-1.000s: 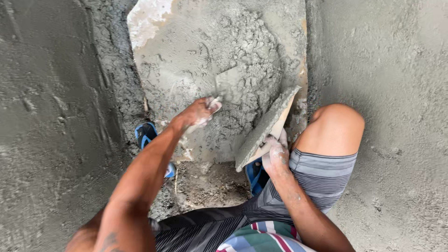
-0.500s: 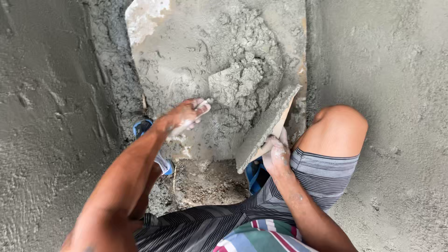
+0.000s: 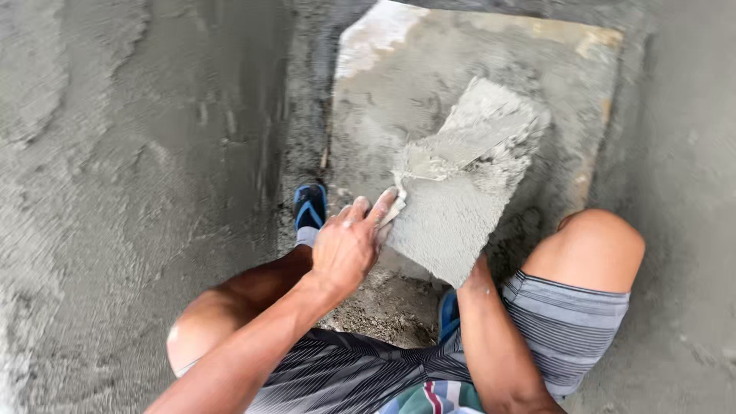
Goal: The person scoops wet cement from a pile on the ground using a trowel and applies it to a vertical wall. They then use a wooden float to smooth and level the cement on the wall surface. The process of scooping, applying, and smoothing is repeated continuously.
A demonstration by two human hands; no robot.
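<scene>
Reaching with fingers spread, left hand (image 3: 349,245) touches mortar-loaded board (image 3: 460,207); right hand (image 3: 477,277) grips underneath

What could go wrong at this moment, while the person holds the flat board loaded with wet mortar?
1. The mortar pile sits at the far end of the tilted flat board, so it may slide off onto the mixing slab.
2. The right hand is mostly hidden under the board; the grip cannot be judged and may slip.
3. The left hand touches wet mortar bare, which may irritate skin.
</scene>
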